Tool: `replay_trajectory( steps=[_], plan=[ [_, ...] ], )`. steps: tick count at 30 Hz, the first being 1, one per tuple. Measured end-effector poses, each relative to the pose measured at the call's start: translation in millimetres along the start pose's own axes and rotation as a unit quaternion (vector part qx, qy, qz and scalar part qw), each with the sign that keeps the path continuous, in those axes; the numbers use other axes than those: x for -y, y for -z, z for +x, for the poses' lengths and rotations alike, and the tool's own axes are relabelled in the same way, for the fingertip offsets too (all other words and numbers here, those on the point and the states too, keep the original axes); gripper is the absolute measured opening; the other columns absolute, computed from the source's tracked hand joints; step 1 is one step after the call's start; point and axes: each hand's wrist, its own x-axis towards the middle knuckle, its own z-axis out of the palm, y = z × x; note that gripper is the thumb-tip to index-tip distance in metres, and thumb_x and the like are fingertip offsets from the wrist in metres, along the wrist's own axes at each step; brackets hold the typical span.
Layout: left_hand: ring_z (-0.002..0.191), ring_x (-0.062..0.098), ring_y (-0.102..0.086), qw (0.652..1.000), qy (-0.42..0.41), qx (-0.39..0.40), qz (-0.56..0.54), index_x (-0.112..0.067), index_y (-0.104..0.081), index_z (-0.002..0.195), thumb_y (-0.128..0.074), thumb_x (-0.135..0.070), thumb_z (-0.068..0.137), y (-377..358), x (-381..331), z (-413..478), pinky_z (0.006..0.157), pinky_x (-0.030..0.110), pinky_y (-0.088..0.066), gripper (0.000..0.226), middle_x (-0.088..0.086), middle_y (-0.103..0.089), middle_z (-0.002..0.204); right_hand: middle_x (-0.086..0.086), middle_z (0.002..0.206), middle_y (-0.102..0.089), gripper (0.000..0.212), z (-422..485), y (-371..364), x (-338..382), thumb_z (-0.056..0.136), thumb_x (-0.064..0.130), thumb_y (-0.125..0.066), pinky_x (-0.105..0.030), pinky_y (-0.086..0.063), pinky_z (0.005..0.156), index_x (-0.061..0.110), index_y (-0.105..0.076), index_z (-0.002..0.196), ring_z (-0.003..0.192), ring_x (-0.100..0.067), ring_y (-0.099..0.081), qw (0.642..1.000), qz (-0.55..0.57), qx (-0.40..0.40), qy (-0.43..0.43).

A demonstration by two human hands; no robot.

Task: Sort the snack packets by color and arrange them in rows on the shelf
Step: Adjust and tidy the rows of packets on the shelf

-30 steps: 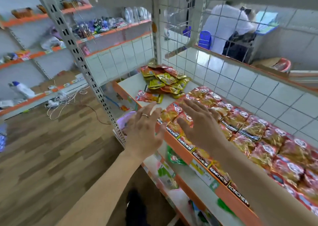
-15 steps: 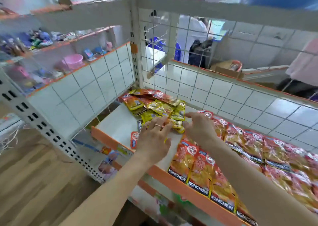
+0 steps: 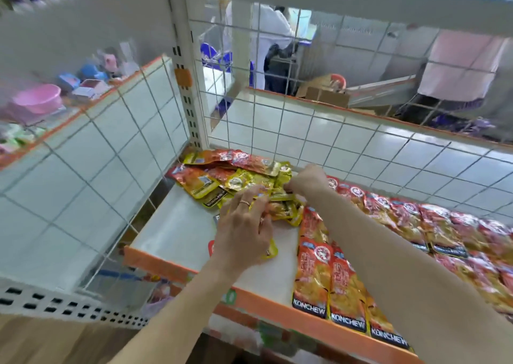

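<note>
Reaches with both hands into the pile of yellow and red packets (image 3: 236, 175) at the back left corner of the shelf (image 3: 177, 233). Pinches a yellow packet (image 3: 281, 196) at the pile's right edge in the curled fingers of the right hand (image 3: 306, 182). Lays the left hand (image 3: 241, 236), fingers (image 3: 247, 200) lightly bent, over the pile's front; cannot tell whether gripping anything. Rows of red packets (image 3: 341, 280) just beside, filling the shelf's right side to its front edge.
</note>
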Motion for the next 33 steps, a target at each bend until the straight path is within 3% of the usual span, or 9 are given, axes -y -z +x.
replay_trajectory(
  steps=[3,6,8,10,14,20,26,30,33],
  plan=[
    [0.122,0.021,-0.054,0.994,0.058,-0.017,-0.090,-0.014,-0.067,0.117,-0.056,-0.025,0.088,11.0,2.6,6.6,0.103,0.037,-0.046,0.033,0.001,-0.061,0.129,-0.006,0.073,-0.057,0.023,-1.9,8.5,-6.8,0.070,0.016,-0.082,-0.025,-0.041,0.052,0.006,-0.063,0.078,0.072,-0.023,-0.056,0.990,0.133,0.004,-0.039],
    [0.114,0.020,-0.058,0.973,0.130,-0.037,-0.185,-0.011,-0.066,0.113,-0.055,-0.021,0.087,22.2,0.9,11.9,0.101,0.033,-0.046,0.030,0.002,-0.063,0.118,-0.004,0.061,-0.061,0.019,-18.8,21.8,-25.6,0.056,0.018,-0.077,-0.041,-0.053,0.062,0.002,-0.069,0.063,0.066,-0.024,-0.058,0.957,0.289,0.005,-0.023],
    [0.109,0.019,-0.060,0.959,0.168,-0.051,-0.222,-0.012,-0.067,0.112,-0.055,-0.022,0.087,26.0,-2.1,12.0,0.097,0.038,-0.050,0.030,0.001,-0.064,0.113,-0.004,0.066,-0.064,0.017,-39.5,30.8,-36.2,0.067,0.020,-0.075,-0.040,-0.055,0.067,0.005,-0.069,0.064,0.067,-0.025,-0.063,0.917,0.396,0.031,-0.019],
    [0.107,0.018,-0.061,0.951,0.185,-0.064,-0.241,-0.013,-0.067,0.112,-0.056,-0.021,0.088,27.2,-5.6,9.1,0.094,0.043,-0.052,0.028,0.000,-0.065,0.110,-0.006,0.062,-0.060,0.019,-63.3,38.4,-47.1,0.093,0.010,-0.056,-0.027,-0.053,0.052,0.008,-0.058,0.074,0.053,-0.019,-0.063,0.854,0.513,0.078,-0.024],
    [0.095,0.016,-0.063,0.951,0.196,-0.074,-0.227,-0.013,-0.067,0.107,-0.061,-0.011,0.091,23.3,-14.2,0.5,0.086,0.043,-0.054,0.017,-0.003,-0.065,0.101,-0.022,0.094,-0.073,0.033,-104.8,46.9,-72.9,0.099,0.011,-0.038,-0.032,-0.057,0.053,-0.007,-0.054,0.122,0.074,-0.034,-0.074,0.722,0.666,0.187,-0.015],
    [0.112,0.030,-0.056,0.991,0.100,0.058,-0.066,-0.011,-0.062,0.121,-0.071,-0.020,0.085,2.2,-24.6,-1.8,0.092,0.038,-0.047,0.038,0.005,-0.062,0.119,-0.012,0.083,-0.072,0.031,-123.4,41.7,-91.2,0.078,0.011,-0.046,-0.022,-0.052,0.054,0.007,-0.057,0.107,0.065,-0.023,-0.070,0.690,0.690,0.217,-0.001],
    [0.139,0.025,-0.037,0.959,-0.010,0.202,0.196,-0.018,-0.046,0.143,-0.057,-0.036,0.094,-8.7,-29.9,22.8,0.110,0.044,-0.033,0.053,0.001,-0.049,0.146,-0.007,0.076,-0.041,0.044,-123.7,32.3,-91.6,0.053,0.006,-0.062,-0.015,-0.036,0.046,0.012,-0.043,0.091,0.063,-0.016,-0.041,0.810,0.561,0.158,0.066],
    [0.130,0.027,-0.050,0.952,-0.050,0.176,0.247,-0.018,-0.061,0.131,-0.060,-0.021,0.092,-6.7,-29.3,28.4,0.105,0.045,-0.037,0.039,0.006,-0.066,0.125,0.005,0.066,-0.039,0.043,-125.2,34.7,-95.9,0.070,0.036,-0.079,-0.024,-0.027,0.051,0.018,-0.044,0.088,0.056,-0.011,-0.034,0.838,0.521,0.116,0.117],
    [0.100,0.029,-0.066,0.979,-0.073,0.093,0.168,-0.019,-0.075,0.107,-0.075,-0.016,0.080,-3.8,-24.0,24.5,0.088,0.043,-0.049,0.027,0.004,-0.076,0.092,0.002,0.069,-0.047,0.016,-127.2,34.3,-99.1,0.096,0.019,-0.065,-0.022,-0.038,0.051,0.016,-0.050,0.092,0.056,-0.011,-0.045,0.872,0.469,0.072,0.120]
  ],
)
